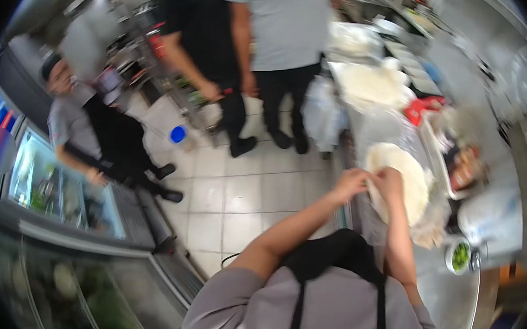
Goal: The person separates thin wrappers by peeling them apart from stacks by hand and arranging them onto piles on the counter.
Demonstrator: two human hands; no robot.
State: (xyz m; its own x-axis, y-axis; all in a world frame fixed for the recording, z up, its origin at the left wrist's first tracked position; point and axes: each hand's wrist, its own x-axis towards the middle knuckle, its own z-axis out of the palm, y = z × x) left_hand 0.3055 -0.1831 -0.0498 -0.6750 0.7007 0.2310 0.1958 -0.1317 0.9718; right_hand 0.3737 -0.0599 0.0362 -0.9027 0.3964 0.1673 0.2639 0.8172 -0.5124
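A pale, round flatbread (pixel 408 182) lies on clear plastic on the metal counter, to the right of my body. It may be several stacked sheets; the blur keeps me from telling. My left hand (pixel 350 185) is closed in a pinch at its left edge. Close beside it, my right hand (pixel 390 185) reaches over the flatbread with fingers bent down, pinching the same edge. My right hand partly covers the fingertips and the piece between them.
Farther along the counter lies more pale flatbread (pixel 370 84). A white tray (pixel 435 157) of packaged items and a bowl of chopped greens (pixel 459 256) stand to the right. Two people stand ahead; another person (pixel 111 128) is by the glass-door fridge (pixel 56 184).
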